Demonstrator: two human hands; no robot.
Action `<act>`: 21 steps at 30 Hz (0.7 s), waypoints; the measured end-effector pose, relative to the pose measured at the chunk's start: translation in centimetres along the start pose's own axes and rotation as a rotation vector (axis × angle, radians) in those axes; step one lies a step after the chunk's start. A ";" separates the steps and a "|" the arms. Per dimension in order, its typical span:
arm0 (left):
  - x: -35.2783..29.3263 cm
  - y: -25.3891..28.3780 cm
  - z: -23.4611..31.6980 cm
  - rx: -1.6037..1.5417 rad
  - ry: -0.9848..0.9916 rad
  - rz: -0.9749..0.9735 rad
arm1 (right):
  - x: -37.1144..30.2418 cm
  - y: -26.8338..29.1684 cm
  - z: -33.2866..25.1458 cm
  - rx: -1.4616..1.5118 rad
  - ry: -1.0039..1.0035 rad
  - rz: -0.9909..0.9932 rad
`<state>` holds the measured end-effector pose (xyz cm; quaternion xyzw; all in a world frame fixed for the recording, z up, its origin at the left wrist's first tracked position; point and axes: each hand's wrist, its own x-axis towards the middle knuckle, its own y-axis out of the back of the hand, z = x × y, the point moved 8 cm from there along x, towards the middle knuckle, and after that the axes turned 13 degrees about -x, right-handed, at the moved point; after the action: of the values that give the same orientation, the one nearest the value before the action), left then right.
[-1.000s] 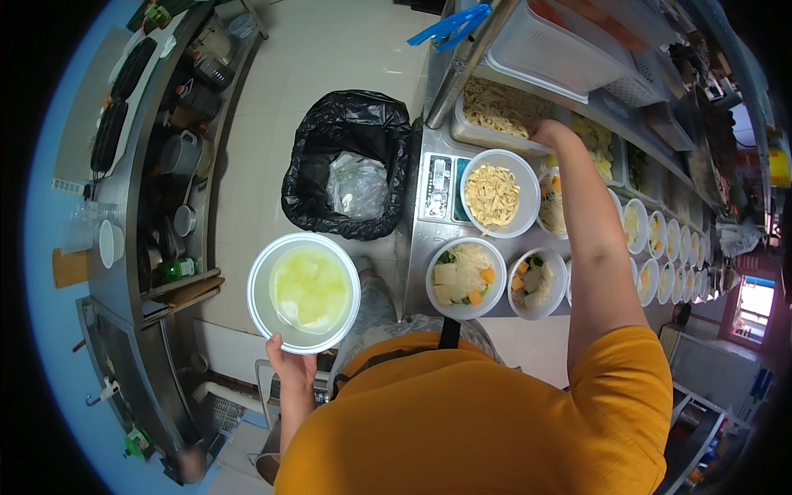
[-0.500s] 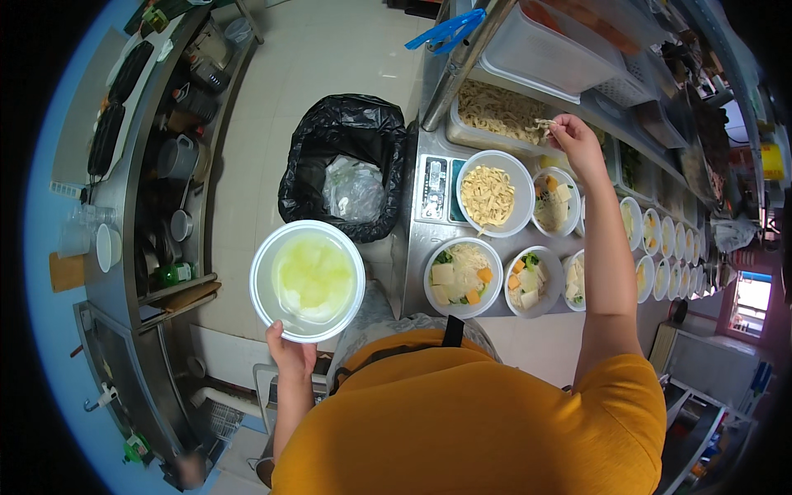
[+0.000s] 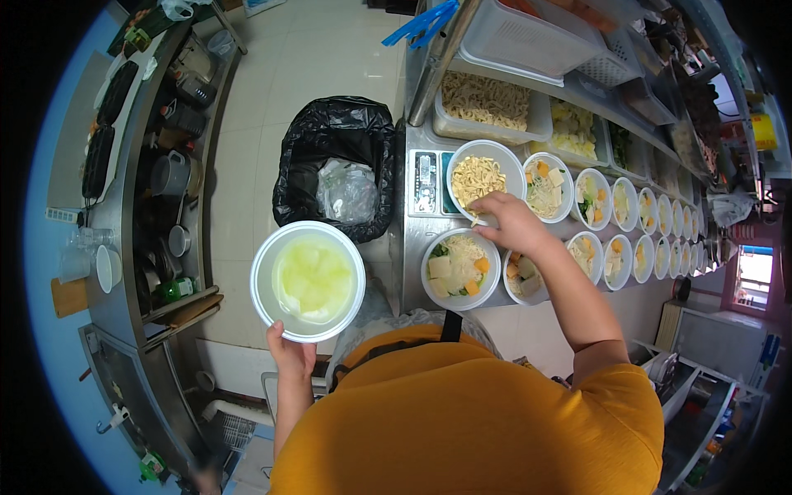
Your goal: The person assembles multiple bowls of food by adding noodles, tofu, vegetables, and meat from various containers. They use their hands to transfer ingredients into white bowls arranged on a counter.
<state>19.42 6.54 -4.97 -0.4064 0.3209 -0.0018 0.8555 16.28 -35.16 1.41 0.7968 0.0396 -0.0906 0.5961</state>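
My left hand (image 3: pixel 290 351) grips the rim of a white round bowl (image 3: pixel 259 307) on its near side. Inside lies something pale yellow-green and wet-looking. My right hand (image 3: pixel 513 224) is at the near rim of another white bowl (image 3: pixel 516 165), which holds yellow flat strips (image 3: pixel 478 176). Its thumb and index finger are close together, with a small pale strip (image 3: pixel 474 221) at their tips. That bowl stands at the scale (image 3: pixel 425 183). Just below my right hand are a filled bowl (image 3: pixel 450 268) with noodles, greens and orange cubes, and another one (image 3: pixel 523 285), partly covered by my wrist.
A bin lined with a black bag (image 3: pixel 285 186) stands left of the steel counter (image 3: pixel 412 239). Filled bowls (image 3: pixel 592 198) run in two rows to the right. Behind them are a tub of shredded strips (image 3: pixel 487 103) and other food tubs. A steel shelf (image 3: pixel 177 272) stands far left.
My right hand has come down and left from the tub of shredded strips to the bowl at the scale. My left hand holds its bowl in the same place.
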 end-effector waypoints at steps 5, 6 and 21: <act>0.0 0.2 0.4 -0.016 0.004 -0.009 | 0.0 -2.3 1.8 0.191 -0.224 -0.084; 0.1 0.2 0.4 -0.019 0.000 -0.017 | 0.0 -2.0 2.7 0.244 -0.288 -0.052; 0.1 1.4 1.1 0.013 -0.022 0.002 | 8.5 6.1 17.9 -0.011 -0.446 0.364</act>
<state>19.70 8.18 -5.49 -0.4004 0.3116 0.0013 0.8617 23.91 -54.40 0.67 0.7481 -0.2355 -0.1550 0.6008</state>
